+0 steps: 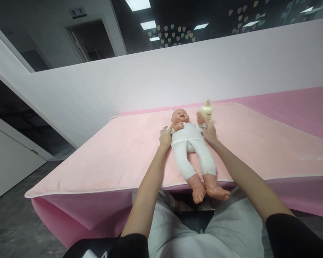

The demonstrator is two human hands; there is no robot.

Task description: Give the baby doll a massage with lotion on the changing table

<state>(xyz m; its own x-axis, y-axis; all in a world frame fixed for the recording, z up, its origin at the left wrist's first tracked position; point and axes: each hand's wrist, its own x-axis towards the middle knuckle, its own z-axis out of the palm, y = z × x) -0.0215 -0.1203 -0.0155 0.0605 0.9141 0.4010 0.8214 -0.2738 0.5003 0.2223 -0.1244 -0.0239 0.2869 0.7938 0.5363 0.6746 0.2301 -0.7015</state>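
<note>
A baby doll (187,134) with a white cloth body and bare plastic head, hands and feet lies on its back on the pink blanket (129,150). Its feet stick out past the near edge, over my lap. My left hand (166,137) is closed round the doll's arm on the left, the doll's fist resting on its chest. On the other side, my right hand (210,132) grips the other arm, which is lifted outward and slightly blurred. Just behind that arm stands a pale yellow pump bottle (207,110) with a face drawn on it.
A white wall (161,79) rises behind the table, with a dark window (204,21) dotted with heart stickers above it. Pink cloth (83,215) hangs below the blanket at the front. A white door (13,161) is at far left. My knees are under the table edge.
</note>
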